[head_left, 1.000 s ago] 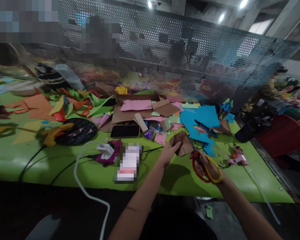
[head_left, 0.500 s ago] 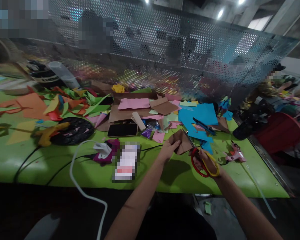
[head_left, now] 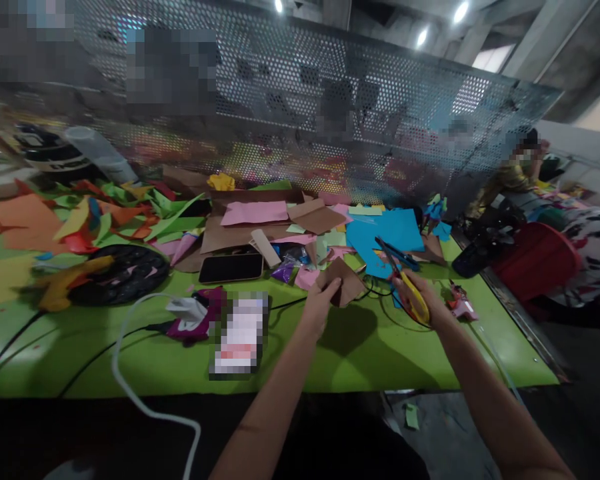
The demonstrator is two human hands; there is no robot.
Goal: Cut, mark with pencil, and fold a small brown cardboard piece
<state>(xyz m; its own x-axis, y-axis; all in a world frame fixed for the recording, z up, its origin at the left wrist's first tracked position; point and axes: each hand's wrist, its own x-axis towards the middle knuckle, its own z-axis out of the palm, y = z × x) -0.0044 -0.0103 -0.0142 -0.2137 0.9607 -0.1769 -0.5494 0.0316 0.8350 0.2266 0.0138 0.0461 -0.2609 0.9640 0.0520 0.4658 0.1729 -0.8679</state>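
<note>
Left hand (head_left: 325, 293): pinches brown paper (head_left: 347, 281)
Right hand (head_left: 420, 293): fingers curl round scissors (head_left: 393, 257)
Scissors: if lowered, could nick blue paper (head_left: 397, 228)

You're looking forward-down through one head cam, fairly near, behind and above left hand (head_left: 321, 299) and right hand (head_left: 420, 297) grips.

Narrow gap between brown paper (head_left: 349, 285) and scissors (head_left: 416, 299), open green tabletop (head_left: 367, 363) nearer; obstacles behind: black cable (head_left: 380, 294), paper scraps (head_left: 336, 239).
</note>
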